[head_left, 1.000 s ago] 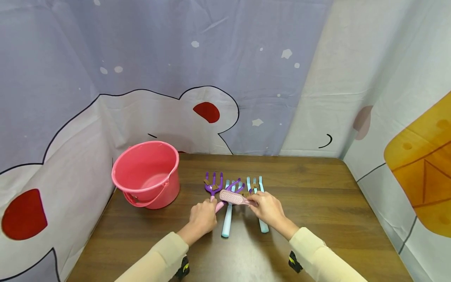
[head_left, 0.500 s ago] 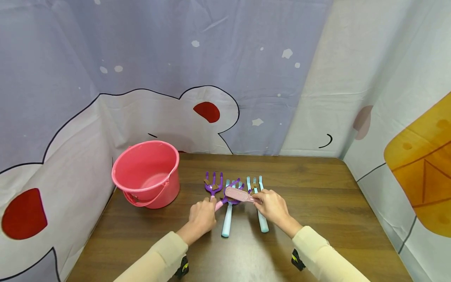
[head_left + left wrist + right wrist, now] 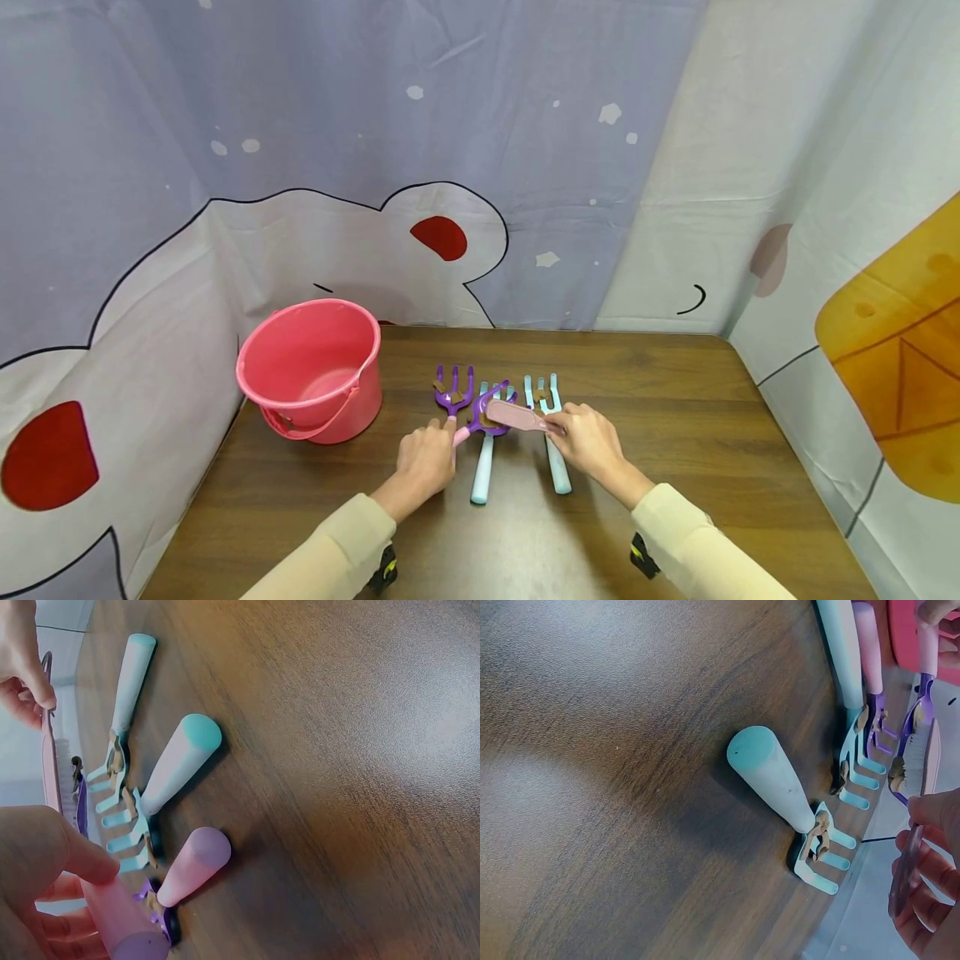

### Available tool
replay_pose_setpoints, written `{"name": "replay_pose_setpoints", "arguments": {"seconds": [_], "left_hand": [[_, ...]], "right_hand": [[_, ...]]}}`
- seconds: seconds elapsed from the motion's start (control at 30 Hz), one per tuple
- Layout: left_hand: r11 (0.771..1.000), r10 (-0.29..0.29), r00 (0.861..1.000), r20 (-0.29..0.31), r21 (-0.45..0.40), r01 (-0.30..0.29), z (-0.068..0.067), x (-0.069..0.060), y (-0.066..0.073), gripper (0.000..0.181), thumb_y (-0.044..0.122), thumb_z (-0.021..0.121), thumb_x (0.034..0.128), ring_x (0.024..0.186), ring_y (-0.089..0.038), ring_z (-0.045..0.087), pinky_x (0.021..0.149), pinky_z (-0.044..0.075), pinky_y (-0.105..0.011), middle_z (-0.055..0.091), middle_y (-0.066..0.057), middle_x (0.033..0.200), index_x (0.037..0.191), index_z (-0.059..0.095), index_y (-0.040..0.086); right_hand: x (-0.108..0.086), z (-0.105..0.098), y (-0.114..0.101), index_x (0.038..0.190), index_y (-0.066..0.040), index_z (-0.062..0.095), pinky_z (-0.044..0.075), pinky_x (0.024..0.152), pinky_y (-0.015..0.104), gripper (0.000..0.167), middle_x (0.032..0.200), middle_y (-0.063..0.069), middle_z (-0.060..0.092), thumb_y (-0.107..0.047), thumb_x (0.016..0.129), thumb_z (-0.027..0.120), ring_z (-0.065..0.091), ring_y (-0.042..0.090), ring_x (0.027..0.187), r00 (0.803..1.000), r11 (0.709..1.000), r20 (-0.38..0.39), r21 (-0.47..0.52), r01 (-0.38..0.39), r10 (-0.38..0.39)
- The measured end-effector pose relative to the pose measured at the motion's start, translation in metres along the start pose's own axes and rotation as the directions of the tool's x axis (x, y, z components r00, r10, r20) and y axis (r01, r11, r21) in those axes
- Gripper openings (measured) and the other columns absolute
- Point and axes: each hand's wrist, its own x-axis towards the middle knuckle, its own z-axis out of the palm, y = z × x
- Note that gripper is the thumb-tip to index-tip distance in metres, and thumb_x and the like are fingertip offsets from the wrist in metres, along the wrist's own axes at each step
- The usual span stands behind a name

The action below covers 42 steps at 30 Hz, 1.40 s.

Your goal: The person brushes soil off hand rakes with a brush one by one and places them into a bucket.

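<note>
My left hand grips the pink handle of a purple-pronged fork, raised above the table. In my right hand is a pale pink brush, pinched by its handle, its white bristles against the fork's prongs. Brown clumps cling to that fork. On the table lie another purple fork with a pink handle and two light blue forks, one handle under the raised fork, the other below my right hand. Brown bits sit on their prongs too.
A pink bucket stands at the table's back left, its handle hanging down in front. Patterned cloth hangs behind and beside the wooden table.
My right hand has moved a little to the right with the brush, whose face has turned over and hides its bristles from the head view. The left hand has shifted slightly left.
</note>
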Motion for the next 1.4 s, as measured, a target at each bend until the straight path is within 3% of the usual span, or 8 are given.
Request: {"name": "replay_pose_setpoints", "arguments": {"seconds": [0.37,0.53,0.8,1.03,1.3,1.4], "left_hand": [[1.0,0.008,1.0,-0.019,0.003,-0.008,-0.003,0.0,0.003,0.044,0.015,0.071,0.0697,0.064,-0.028,0.059,0.049,0.045,-0.039,0.056,-0.009,0.078,0.111,0.059,0.008],[1.0,0.007,1.0,-0.018,0.001,-0.007,-0.003,0.001,0.005,0.042,0.014,0.074,0.0637,0.064,-0.026,0.058,0.049,0.044,-0.038,0.056,-0.007,0.078,0.102,0.058,0.008],[1.0,0.002,1.0,-0.024,-0.005,-0.002,-0.004,0.001,0.008,0.04,0.014,0.073,0.064,0.064,-0.027,0.059,0.048,0.044,-0.038,0.055,-0.007,0.078,0.1,0.057,0.008],[1.0,-0.016,1.0,-0.003,0.015,0.016,-0.005,0.003,0.004,0.042,0.017,0.076,0.063,0.065,-0.025,0.058,0.049,0.044,-0.038,0.054,-0.006,0.079,0.101,0.059,0.01],[1.0,0.002,0.996,-0.088,0.0,-0.002,-0.003,0.003,-0.001,0.029,0.018,0.07,0.0693,0.061,-0.026,0.057,0.046,0.043,-0.038,0.053,-0.007,0.073,0.093,0.058,0.009],[1.0,-0.018,0.997,-0.077,-0.001,0.018,-0.003,0.004,-0.005,0.032,0.018,0.071,0.0689,0.062,-0.026,0.058,0.047,0.044,-0.038,0.054,-0.007,0.074,0.096,0.059,0.008]], "right_hand": [[0.002,-0.001,0.001,0.087,-0.018,0.073,0.039,0.047,0.024,0.02,0.068,-0.006,0.057,-0.019,0.068,0.078,0.048,0.011,0.058,0.999,1.0,-0.05,-0.009,0.01,-0.011],[0.005,-0.001,-0.005,0.09,-0.019,0.073,0.038,0.047,0.023,0.02,0.071,-0.006,0.058,-0.02,0.07,0.076,0.047,0.009,0.059,1.0,1.0,-0.017,0.004,-0.026,0.026],[0.008,0.0,-0.012,0.089,-0.02,0.073,0.042,0.05,0.026,0.019,0.077,-0.007,0.063,-0.019,0.07,0.076,0.053,0.012,0.063,0.999,0.999,0.002,0.012,-0.032,0.032],[0.01,-0.003,-0.013,0.085,-0.02,0.073,0.04,0.048,0.024,0.018,0.071,-0.009,0.058,-0.016,0.068,0.076,0.051,0.01,0.06,1.0,1.0,0.022,0.018,0.001,-0.002],[0.008,-0.007,-0.011,0.085,-0.021,0.073,0.039,0.047,0.024,0.017,0.069,-0.009,0.057,-0.016,0.069,0.074,0.051,0.011,0.06,0.999,1.0,0.049,0.014,0.008,-0.008],[0.005,-0.008,-0.01,0.086,-0.021,0.074,0.038,0.047,0.024,0.016,0.07,-0.01,0.057,-0.018,0.07,0.075,0.05,0.01,0.06,0.998,1.0,0.056,0.01,0.002,-0.003]]}}
